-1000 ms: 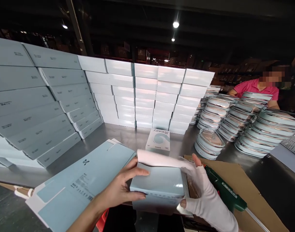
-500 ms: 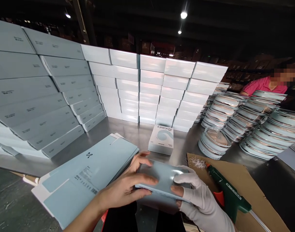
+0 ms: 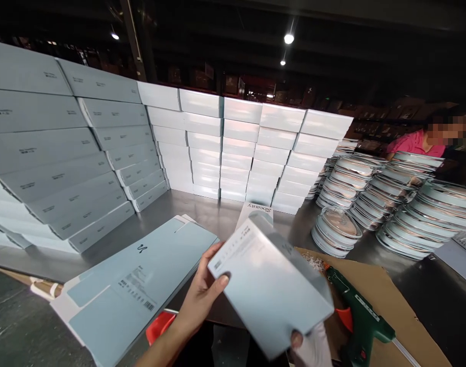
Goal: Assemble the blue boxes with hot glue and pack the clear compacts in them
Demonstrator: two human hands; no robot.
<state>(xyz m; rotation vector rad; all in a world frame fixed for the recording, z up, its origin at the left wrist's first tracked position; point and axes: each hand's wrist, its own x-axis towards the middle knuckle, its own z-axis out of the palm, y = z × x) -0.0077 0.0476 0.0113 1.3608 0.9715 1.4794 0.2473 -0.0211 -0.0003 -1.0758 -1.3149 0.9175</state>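
Light-blue box (image 3: 271, 295) is mid-air at centre of my head feed, tilted, above the near edge of the metal table (image 3: 198, 205). Small print plus a barcode at its 10 o'clock corner, too blurred for me to read; dark emblem on the side face, also smeared.

Grip: I have the left hand (image 3: 204, 290) pinching that same corner, thumb on the broad face, fingers behind the edge. White-gloved right hand (image 3: 313, 344) clasps the 5 o'clock corner, bare thumb tip on the face; its other fingers are hidden.

Clock from the box:
- 12: white carton (image 3: 260, 210), partly covered in view, reads "beauty".
- 9: pile of flat blue blanks (image 3: 167, 265), black squiggle logo, fine text, barcode.
- 3: green glue gun (image 3: 359, 303) on a cardboard sheet (image 3: 403, 318); label strip unreadable.
- 10: stacked boxes (image 3: 65, 137), small dark print, illegible to me.
- 11 to 12: more boxes in a wall (image 3: 240, 148).
- 2: round clear-lidded packs (image 3: 336, 229) in stacks, co-worker in pink (image 3: 414, 142) behind.
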